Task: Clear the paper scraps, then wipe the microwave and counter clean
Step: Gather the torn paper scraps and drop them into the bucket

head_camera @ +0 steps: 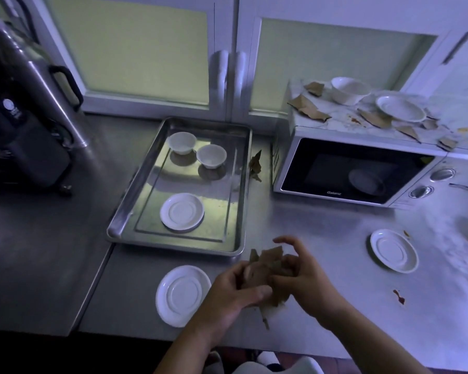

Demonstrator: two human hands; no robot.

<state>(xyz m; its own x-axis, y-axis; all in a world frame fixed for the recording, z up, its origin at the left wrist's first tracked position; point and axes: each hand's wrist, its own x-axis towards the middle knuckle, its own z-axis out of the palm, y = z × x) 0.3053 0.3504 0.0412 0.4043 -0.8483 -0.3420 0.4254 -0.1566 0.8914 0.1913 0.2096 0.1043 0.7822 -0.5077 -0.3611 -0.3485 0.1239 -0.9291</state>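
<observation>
A bundle of brown paper scraps (265,268) is gathered between both hands above the steel counter (322,238). My left hand (235,290) grips the bundle from the left, thumb over it. My right hand (300,273) pinches it from the right, its index finger raised. More brown scraps (308,106) lie scattered on top of the white microwave (357,168), around a white bowl (349,90) and a white plate (400,107). One scrap (256,166) sits on the counter between the tray and the microwave. Red smears (399,296) mark the counter at right.
A steel tray (135,211) holds two small white bowls (195,148) and a saucer (181,210). Saucers lie on the counter near the front edge (183,294) and at right (393,251). A dark appliance (25,125) stands at left. White powdery residue covers the counter's right side.
</observation>
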